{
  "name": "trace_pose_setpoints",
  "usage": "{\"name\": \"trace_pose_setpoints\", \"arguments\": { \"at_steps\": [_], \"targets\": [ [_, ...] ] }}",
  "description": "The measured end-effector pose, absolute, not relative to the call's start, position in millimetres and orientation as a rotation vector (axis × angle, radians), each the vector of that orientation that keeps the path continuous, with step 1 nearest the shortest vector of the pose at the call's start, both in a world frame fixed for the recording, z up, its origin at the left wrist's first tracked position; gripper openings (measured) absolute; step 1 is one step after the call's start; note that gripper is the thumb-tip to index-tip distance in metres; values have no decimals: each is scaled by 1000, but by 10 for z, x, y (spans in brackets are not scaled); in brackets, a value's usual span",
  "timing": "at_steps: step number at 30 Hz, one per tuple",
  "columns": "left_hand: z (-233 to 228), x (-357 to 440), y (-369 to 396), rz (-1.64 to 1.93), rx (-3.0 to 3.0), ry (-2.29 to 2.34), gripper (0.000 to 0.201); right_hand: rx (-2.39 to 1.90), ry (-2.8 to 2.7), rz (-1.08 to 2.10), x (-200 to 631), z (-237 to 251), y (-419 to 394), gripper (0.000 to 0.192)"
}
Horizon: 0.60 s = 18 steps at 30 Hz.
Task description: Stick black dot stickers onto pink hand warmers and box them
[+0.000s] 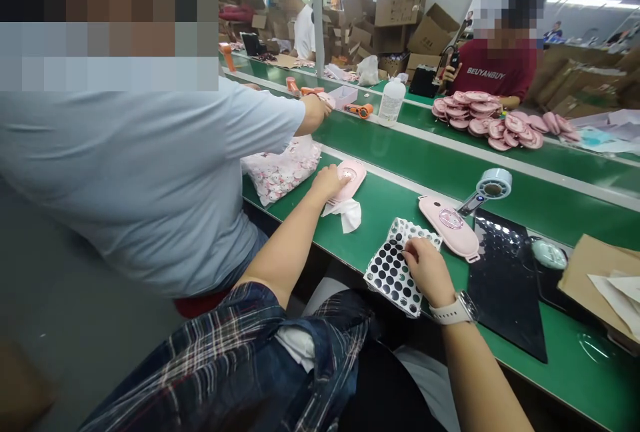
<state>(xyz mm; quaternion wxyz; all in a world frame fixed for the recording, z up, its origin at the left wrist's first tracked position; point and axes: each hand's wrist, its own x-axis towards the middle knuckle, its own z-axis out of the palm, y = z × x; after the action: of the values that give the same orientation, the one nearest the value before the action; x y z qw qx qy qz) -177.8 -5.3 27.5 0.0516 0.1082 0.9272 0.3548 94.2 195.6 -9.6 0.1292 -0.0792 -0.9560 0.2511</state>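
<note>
My left hand (329,183) is closed on the near-left end of a pink oblong plastic case (356,175) with an oval emblem. White tissue (351,216) lies just below that case. My right hand (429,268), with a pale-strapped watch on its wrist, pinches at a black round sticker on a white sheet of black round stickers (389,271). The sheet lies at the bench's front edge. Beyond it rests a second pink case (450,224) with a shiny oval emblem, and a light blue handheld fan (493,185) touches or lies close to its far side.
A black panel (505,285) and a cardboard box (607,279) occupy the right side. At left sits a co-worker (150,172), close to a bag of small printed pieces (285,169). A white bottle (391,102) and a pile of pink cases (493,119) stand farther back.
</note>
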Motion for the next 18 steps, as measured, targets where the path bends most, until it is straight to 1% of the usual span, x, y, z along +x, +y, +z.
{"name": "trace_pose_setpoints", "arguments": {
  "at_steps": [2,7,10,12,15,18],
  "targets": [
    [273,-1837,-22,1175,310,2730,58,-227,-2797,786,950,-79,1939,10],
    [342,-1848,55,1512,300,2397,39,-184,-2796,977,1029,4,1890,14],
    [495,-1654,60,1756,352,2246,40,-212,-2730,1149,1073,20,1906,13],
    [606,-1393,39,1928,409,2109,42,-278,-2652,1282,1082,9,1947,12],
    [659,-815,-15,2193,498,1688,53,-382,-2501,1492,1114,33,2019,22],
    [512,-159,-73,2183,511,1441,65,-453,-2217,1723,1283,190,2025,29]
  ]
}}
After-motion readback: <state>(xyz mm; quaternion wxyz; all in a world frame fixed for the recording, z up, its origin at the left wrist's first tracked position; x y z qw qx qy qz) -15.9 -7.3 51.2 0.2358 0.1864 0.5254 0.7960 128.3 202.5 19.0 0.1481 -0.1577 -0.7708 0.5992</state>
